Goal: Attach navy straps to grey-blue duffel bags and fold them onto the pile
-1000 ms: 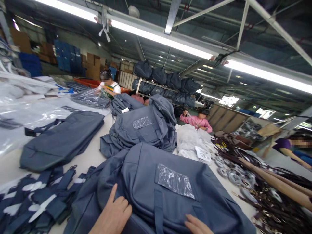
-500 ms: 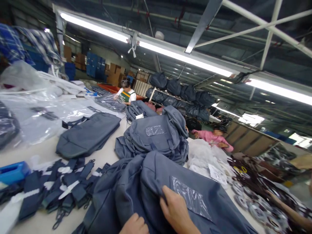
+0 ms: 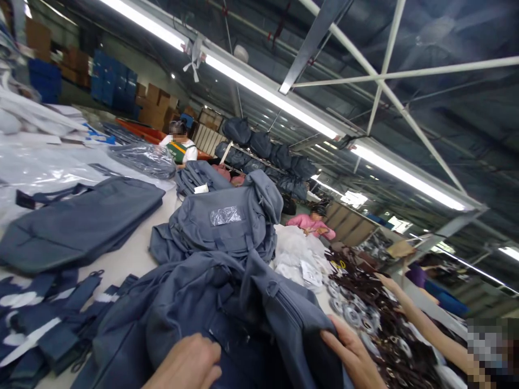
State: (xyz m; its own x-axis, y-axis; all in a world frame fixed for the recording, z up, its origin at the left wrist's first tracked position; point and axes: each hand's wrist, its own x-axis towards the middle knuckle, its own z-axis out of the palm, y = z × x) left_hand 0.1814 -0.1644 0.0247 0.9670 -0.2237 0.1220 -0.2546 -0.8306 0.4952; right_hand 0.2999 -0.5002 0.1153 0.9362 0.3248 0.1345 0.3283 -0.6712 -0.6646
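A slate-blue duffel bag (image 3: 279,302) lies in front of me with its zipped mouth spread wide and its dark interior showing. At the far-right edge of the mouth, my right hand (image 3: 351,351) grips the fabric beside the zipper, thumb on the near face. My left hand (image 3: 190,359) is closed with curled fingers at the left side of the opening; the fabric within its grasp is mostly hidden. Right behind lies a stack of matching bags (image 3: 219,221), the top one with a clear plastic window. Another flat bag (image 3: 81,221) rests at the left.
Folded dark straps (image 3: 52,324) with white bands and clips lie at lower left. White plastic wrapping (image 3: 298,251), brown straps (image 3: 377,292) and several tape rolls (image 3: 357,319) fill the right side. A co-worker's arm (image 3: 425,324) reaches in there. Two other people work farther back.
The front bag has gone from closed-looking to gaping. My right hand has moved right, pulling the zipped edge over; my left shifted slightly left. The view has turned right.
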